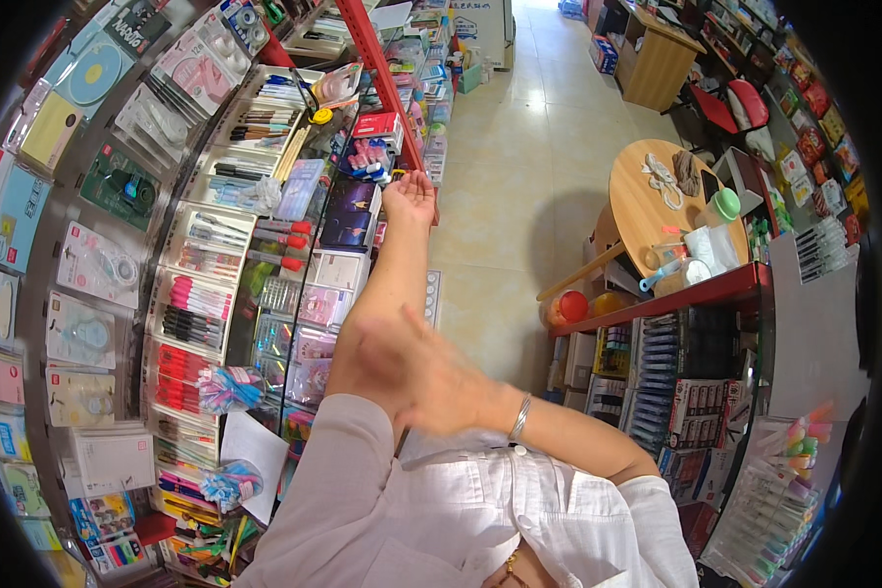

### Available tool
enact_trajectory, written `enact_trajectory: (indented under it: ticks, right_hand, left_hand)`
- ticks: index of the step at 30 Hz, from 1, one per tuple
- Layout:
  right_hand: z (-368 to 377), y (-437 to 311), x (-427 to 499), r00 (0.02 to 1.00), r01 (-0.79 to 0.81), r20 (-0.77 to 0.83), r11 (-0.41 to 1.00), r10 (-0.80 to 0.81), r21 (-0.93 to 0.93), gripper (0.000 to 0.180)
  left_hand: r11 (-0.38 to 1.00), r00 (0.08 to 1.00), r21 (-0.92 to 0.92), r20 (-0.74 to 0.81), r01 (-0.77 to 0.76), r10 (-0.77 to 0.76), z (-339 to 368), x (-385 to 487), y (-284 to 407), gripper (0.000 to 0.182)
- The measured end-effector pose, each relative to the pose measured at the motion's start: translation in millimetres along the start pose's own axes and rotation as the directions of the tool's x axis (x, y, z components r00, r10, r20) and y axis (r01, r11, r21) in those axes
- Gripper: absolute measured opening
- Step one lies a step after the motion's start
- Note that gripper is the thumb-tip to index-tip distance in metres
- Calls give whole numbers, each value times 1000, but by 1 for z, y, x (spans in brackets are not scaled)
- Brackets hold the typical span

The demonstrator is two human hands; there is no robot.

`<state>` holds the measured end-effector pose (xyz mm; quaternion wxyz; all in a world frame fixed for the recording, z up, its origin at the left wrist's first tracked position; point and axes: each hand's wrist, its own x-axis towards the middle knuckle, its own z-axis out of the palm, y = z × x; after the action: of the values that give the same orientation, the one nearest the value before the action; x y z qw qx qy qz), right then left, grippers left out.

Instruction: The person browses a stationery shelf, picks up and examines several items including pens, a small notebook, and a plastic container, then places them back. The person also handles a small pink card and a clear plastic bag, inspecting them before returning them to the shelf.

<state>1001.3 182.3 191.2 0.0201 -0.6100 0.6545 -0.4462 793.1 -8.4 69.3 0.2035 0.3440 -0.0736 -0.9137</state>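
My left hand [409, 197] is stretched forward, palm up with loosely curled fingers and nothing visible in it. It is beside a red metal shelf post [389, 95], near small boxes with a dark starry print [349, 200]. My right hand [441, 375], blurred, lies across the inner bend of my left arm, its fingers spread and partly hidden. A silver twisted bracelet [520, 417] is on the right wrist. Left of my arm, white trays [163, 257] hold rows of pens, and red-capped items [288, 242] stick out beside them.
Shelves of packaged stationery curve along the left. A tiled floor aisle [485, 198] runs ahead. To the right stand a round wooden table [632, 176] with a green-lidded cup [723, 206], a red-edged shelf [676, 307], a red chair [713, 106] and a wooden desk [658, 62].
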Motion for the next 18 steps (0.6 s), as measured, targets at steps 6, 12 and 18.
enact_trajectory:
  ticks: [6,12,18]
  right_hand:
    - [-6,-25,-33,988,82,-133,996,-77,31,28]
    - [-26,-71,-39,996,61,-88,889,-24,454,28]
    - [-14,-74,-37,970,-227,27,853,244,469,30]
  left_hand:
    - [996,997,77,-55,-53,58,-29,-3,2,27]
    - [987,969,132,-214,-95,122,-105,-3,24,27]
    - [979,958,189,-258,-79,127,-174,-17,38,24]
